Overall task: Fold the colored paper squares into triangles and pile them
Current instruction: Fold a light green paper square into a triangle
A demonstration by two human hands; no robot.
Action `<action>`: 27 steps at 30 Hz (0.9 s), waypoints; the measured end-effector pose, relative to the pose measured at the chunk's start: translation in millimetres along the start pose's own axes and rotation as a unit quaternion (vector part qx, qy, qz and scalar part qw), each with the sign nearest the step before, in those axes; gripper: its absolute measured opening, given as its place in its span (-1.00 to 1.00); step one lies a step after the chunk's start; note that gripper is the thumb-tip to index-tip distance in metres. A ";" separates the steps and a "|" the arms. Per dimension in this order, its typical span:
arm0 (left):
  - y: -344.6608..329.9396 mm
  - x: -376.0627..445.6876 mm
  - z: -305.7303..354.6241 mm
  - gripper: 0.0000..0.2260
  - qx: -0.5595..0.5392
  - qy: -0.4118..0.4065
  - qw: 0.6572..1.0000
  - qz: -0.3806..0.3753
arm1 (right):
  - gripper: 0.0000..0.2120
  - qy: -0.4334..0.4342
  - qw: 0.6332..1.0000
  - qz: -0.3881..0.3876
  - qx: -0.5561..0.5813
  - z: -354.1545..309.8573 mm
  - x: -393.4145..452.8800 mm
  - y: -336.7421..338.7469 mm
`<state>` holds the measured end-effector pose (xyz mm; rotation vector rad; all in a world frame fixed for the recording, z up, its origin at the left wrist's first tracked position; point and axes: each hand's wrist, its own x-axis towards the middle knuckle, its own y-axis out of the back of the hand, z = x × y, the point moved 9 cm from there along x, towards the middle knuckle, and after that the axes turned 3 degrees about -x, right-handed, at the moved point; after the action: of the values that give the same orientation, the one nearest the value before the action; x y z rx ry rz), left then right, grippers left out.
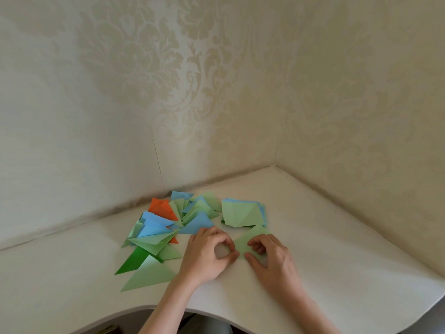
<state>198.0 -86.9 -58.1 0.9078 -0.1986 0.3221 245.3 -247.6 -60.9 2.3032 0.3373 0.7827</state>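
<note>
left hand (208,251) pinching light green paper (250,239) | right hand (269,255) pinching same paper | on table (337,249)

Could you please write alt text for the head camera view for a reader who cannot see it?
Two hands, left hand and right hand, press a light green paper triangle on a white corner desk. A scattered pile of folded triangles lies left; a stack of unfolded squares sits behind.

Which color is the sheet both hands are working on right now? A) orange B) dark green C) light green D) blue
C: the left hand and right hand pinch a light green sheet on the white table, just in front of the stack of unfolded squares.
</note>
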 end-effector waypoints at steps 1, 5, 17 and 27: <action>0.2 -0.1 -0.8 -0.84 -0.007 0.002 1.000 -0.001 | -0.82 -0.001 1.000 0.000 0.006 0.2 0.2 0.4; 1.8 -1.2 -1.4 -0.89 -0.037 -0.006 0.999 -0.005 | -0.86 0.014 0.999 0.008 0.028 -1.8 -0.6 4.7; 8.7 -10.5 5.3 -0.74 -0.094 -0.036 0.995 -0.016 | -0.87 0.068 0.997 -0.027 0.014 -13.9 -4.2 7.2; 6.3 -10.3 5.6 -0.91 -0.083 -0.059 0.994 -0.025 | -0.86 0.033 0.997 0.007 0.075 -10.2 -4.0 13.2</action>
<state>185.9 -89.7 -53.2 0.7661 -0.3065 0.2018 236.2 -253.8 -47.8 2.4254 0.4241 0.8692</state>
